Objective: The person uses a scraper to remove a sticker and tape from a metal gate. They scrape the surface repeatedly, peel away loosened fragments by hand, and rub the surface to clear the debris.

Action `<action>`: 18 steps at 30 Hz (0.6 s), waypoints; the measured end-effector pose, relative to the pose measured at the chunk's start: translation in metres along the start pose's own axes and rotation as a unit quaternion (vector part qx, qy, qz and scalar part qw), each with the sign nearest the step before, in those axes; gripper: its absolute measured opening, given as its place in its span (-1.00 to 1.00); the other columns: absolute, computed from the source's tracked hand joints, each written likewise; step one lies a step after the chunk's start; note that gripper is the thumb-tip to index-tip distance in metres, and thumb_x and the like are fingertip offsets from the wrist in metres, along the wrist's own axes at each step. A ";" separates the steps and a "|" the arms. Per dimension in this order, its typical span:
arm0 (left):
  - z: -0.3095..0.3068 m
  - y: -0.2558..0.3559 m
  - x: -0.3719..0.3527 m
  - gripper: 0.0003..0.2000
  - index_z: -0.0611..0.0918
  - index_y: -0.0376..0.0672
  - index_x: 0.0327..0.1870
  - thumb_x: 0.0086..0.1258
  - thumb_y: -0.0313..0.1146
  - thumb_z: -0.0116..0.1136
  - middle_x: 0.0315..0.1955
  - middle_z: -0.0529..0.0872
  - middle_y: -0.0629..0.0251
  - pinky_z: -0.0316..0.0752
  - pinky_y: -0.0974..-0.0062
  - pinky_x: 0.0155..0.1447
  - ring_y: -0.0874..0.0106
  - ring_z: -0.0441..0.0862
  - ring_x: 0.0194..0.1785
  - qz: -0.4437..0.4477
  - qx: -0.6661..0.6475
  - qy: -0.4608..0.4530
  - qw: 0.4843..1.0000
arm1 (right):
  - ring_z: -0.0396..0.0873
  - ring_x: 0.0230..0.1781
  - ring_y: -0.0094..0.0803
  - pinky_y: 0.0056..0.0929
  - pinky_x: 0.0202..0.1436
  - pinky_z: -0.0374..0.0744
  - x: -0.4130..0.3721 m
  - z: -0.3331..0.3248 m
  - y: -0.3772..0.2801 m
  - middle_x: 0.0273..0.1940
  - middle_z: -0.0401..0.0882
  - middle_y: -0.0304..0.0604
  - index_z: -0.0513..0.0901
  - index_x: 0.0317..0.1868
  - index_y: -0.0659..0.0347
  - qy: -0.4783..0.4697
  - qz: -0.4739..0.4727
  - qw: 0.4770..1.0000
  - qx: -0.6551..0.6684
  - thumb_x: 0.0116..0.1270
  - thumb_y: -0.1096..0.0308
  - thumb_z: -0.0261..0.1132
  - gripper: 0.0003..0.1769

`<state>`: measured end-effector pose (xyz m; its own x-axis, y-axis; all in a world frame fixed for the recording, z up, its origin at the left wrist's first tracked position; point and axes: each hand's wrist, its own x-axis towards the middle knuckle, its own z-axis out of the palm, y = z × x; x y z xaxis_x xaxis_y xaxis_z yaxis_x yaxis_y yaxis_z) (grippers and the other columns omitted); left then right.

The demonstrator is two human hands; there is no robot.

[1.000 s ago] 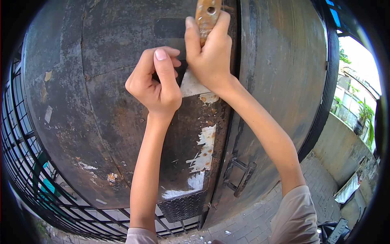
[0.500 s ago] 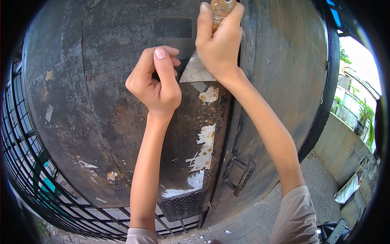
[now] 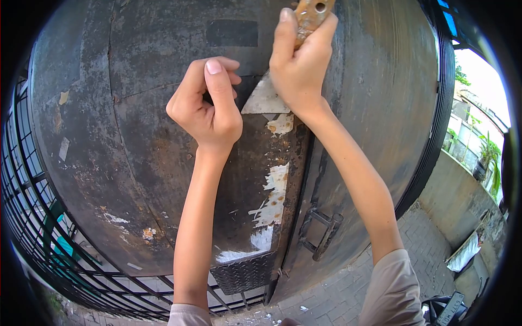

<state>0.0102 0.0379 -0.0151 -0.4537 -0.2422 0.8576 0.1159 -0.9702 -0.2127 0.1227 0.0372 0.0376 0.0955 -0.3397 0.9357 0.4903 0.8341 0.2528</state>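
Observation:
My right hand [image 3: 304,68] is closed around the worn wooden handle [image 3: 311,22] of a tool, which has a hole near its top end. Below that hand shows a whitish triangular blade [image 3: 266,99], lying against the dark metal gate [image 3: 157,130]. My left hand [image 3: 206,100] is raised left of the blade, its fingers curled and thumb up; whether it holds anything is hidden. Under the blade, torn white paper remnants [image 3: 277,190] run down the rusty gate edge.
A metal pull handle [image 3: 326,236] sticks out at lower right of the gate. Black bars [image 3: 32,217] curve along the left. On the right are a concrete wall [image 3: 446,201], a potted plant [image 3: 486,157] and a licence plate [image 3: 451,309] near the paving.
My right hand and the tool handle have shifted slightly right and down, with more of the handle's hole showing. My left hand has barely moved.

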 end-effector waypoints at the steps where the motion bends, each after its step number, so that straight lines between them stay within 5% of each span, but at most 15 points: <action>1: -0.001 0.001 0.000 -0.75 0.61 -0.30 -0.49 0.39 -0.44 -0.06 -0.74 0.56 0.37 0.21 0.75 -0.59 0.70 0.42 -0.69 -0.001 0.004 -0.004 1.000 | 0.43 -0.61 -0.54 -0.52 -0.54 0.40 0.000 0.000 0.000 -0.55 0.45 -0.17 0.25 -0.13 0.36 0.009 -0.026 0.999 -0.015 0.36 0.27 0.17 -0.65; 4: -0.002 -0.001 0.002 -0.75 0.61 -0.30 -0.49 0.39 -0.44 -0.06 -0.74 0.56 0.37 0.21 0.75 -0.60 0.71 0.42 -0.69 0.011 0.008 -0.004 1.000 | 0.38 -0.64 -0.57 -0.54 -0.57 0.37 -0.003 0.008 -0.003 -0.57 0.42 -0.23 0.25 -0.13 0.36 -0.027 -0.123 0.991 -0.047 0.39 0.29 0.14 -0.69; 8: -0.002 0.000 0.002 -0.75 0.61 -0.30 -0.49 0.39 -0.44 -0.06 -0.73 0.57 0.38 0.20 0.74 -0.60 0.71 0.41 -0.69 0.012 0.003 -0.004 1.000 | 0.42 -0.60 -0.58 -0.56 -0.54 0.40 0.000 -0.005 -0.002 -0.55 0.43 -0.20 0.26 -0.13 0.36 0.008 0.028 0.998 -0.051 0.37 0.28 0.16 -0.67; 10: -0.003 0.000 0.003 -0.75 0.61 -0.30 -0.49 0.39 -0.44 -0.06 -0.73 0.57 0.38 0.20 0.74 -0.60 0.71 0.41 -0.68 0.016 0.012 -0.010 1.000 | 0.40 -0.60 -0.59 -0.56 -0.53 0.40 -0.007 0.000 -0.002 -0.54 0.43 -0.20 0.25 -0.14 0.36 -0.028 -0.067 0.997 -0.024 0.38 0.29 0.15 -0.68; 12: -0.002 0.000 0.001 -0.76 0.61 -0.30 -0.49 0.39 -0.45 -0.05 -0.73 0.57 0.38 0.20 0.74 -0.60 0.70 0.42 -0.68 0.012 0.006 -0.009 1.000 | 0.42 -0.58 -0.56 -0.54 -0.50 0.42 0.001 -0.004 0.006 -0.53 0.44 -0.18 0.26 -0.13 0.35 0.009 -0.053 0.996 -0.073 0.38 0.28 0.15 -0.68; 14: 0.000 -0.001 0.001 -0.76 0.61 -0.30 -0.49 0.38 -0.45 -0.05 -0.73 0.57 0.38 0.20 0.74 -0.59 0.70 0.42 -0.67 0.009 -0.008 0.003 1.000 | 0.43 -0.57 -0.53 -0.51 -0.47 0.43 -0.003 -0.013 0.007 -0.51 0.45 -0.17 0.27 -0.13 0.35 0.035 0.083 0.996 0.007 0.37 0.27 0.16 -0.68; 16: 0.001 -0.001 0.002 -0.76 0.61 -0.30 -0.49 0.37 -0.45 -0.04 -0.73 0.57 0.38 0.20 0.75 -0.59 0.70 0.43 -0.67 0.007 0.003 0.000 1.000 | 0.40 -0.59 -0.60 -0.56 -0.49 0.41 -0.007 -0.002 -0.004 -0.53 0.42 -0.24 0.26 -0.16 0.34 0.017 -0.079 0.995 -0.059 0.39 0.29 0.13 -0.71; 18: 0.000 -0.001 0.000 -0.77 0.61 -0.30 -0.49 0.37 -0.45 -0.04 -0.73 0.57 0.38 0.21 0.75 -0.58 0.70 0.43 -0.67 0.002 0.002 -0.005 1.000 | 0.37 -0.59 -0.67 -0.65 -0.53 0.38 -0.003 -0.003 0.002 -0.55 0.40 -0.30 0.25 -0.16 0.34 0.006 -0.039 0.998 -0.048 0.41 0.30 0.10 -0.73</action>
<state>0.0103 0.0391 -0.0142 -0.4445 -0.2465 0.8612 0.1215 -0.9691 -0.2147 0.1262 0.0381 0.0345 0.0640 -0.4084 0.9106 0.5772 0.7595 0.3001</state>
